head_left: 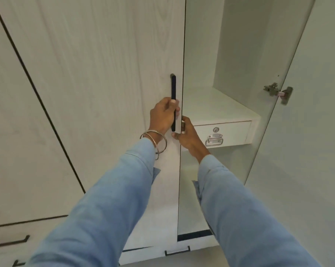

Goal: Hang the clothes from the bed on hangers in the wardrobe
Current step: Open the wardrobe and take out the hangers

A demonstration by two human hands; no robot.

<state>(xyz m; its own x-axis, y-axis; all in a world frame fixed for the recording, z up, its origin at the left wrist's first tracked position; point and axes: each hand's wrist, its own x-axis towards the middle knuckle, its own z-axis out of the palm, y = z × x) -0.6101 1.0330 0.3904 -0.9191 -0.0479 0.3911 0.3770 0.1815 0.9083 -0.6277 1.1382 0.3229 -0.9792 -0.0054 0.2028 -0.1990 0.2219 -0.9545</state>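
Both arms wear long light-blue sleeves (109, 199) with loose, open cuffs. Just beside the left sleeve's cuff, two thin silver bangles (155, 140) circle the wrist. The hands are bare, without rings.

A single head-worn camera gives the only view, so no part of the scene is shared with a second one. It looks forward and slightly down, close to a pale wardrobe (97, 78) that fills nearly the whole picture. The wide-angle lens bends the door edges outward. Both sleeved forearms run in from the bottom edge toward the middle, where the hands meet near the black door handle (173, 87). The open right compartment, with its inner drawer (230, 132), lies right of centre, and a hinge (276, 92) near the right edge.
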